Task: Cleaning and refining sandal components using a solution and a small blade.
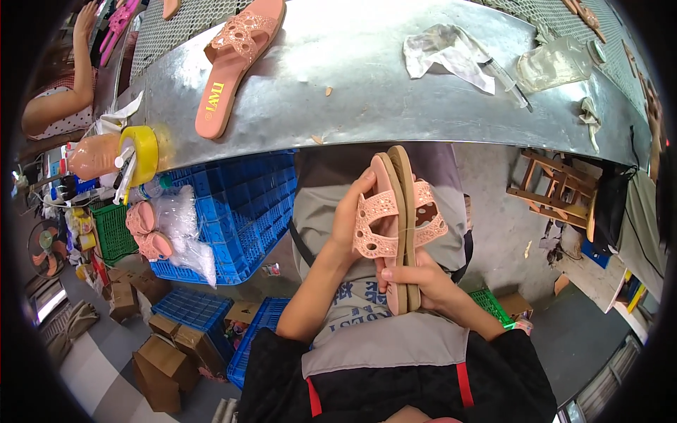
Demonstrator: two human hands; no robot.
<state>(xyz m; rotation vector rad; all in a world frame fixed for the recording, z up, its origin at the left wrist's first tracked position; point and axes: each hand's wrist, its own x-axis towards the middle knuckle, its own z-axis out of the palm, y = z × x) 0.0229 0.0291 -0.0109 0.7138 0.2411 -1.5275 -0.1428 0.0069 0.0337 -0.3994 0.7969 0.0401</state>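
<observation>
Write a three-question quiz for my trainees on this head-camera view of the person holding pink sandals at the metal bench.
1. True or false: the pair of pink sandals is held pressed together, sole to sole.
2. Which hand grips the pair at its lower end? A) left hand B) right hand
3. What lies alone on the metal bench, up to the left?

Key: 1 true. 2 B; the left hand holds the strap side. 3 A single pink sandal, strap side up.
</observation>
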